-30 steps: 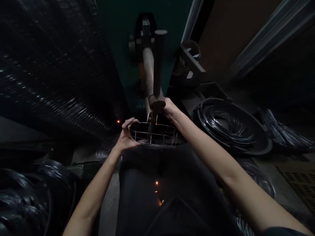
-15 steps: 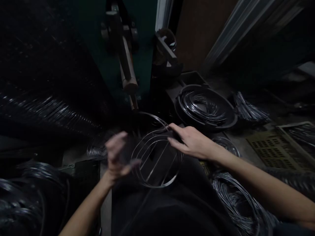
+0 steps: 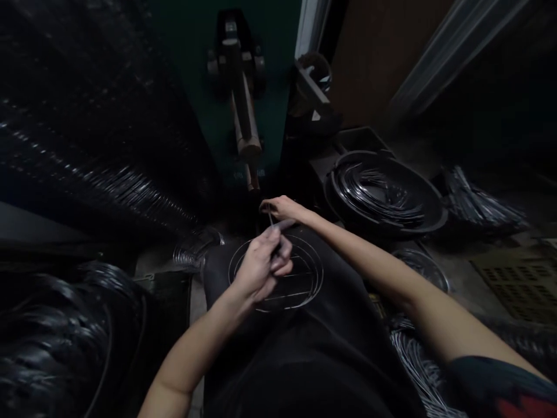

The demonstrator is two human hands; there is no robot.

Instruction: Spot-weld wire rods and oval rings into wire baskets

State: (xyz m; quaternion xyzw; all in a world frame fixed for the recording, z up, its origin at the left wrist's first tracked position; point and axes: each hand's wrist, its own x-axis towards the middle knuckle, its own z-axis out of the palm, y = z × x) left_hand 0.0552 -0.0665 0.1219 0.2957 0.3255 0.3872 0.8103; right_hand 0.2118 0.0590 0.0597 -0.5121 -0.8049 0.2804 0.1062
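Observation:
A round wire rack (image 3: 304,277) lies flat on a dark surface in front of me, its rings and cross bars facing up. My left hand (image 3: 262,266) hovers over its middle with fingers curled around a short thin wire piece. My right hand (image 3: 282,208) reaches to the rack's far rim, fingers bent and pinching a thin wire there. Just beyond it hangs the lever arm (image 3: 244,110) of a dark green machine, with its tip close above my right hand.
A black tub (image 3: 387,197) of cut wires sits to the right. Loose wire bundles (image 3: 478,203) lie farther right and coiled wire (image 3: 426,366) by my right arm. Stacked wire parts (image 3: 108,180) fill the left. A grated mat (image 3: 517,284) lies at right.
The rack, earlier held upright under the machine's lever, now lies flat. My left hand moved over its centre; my right hand left the lever and went to the far rim.

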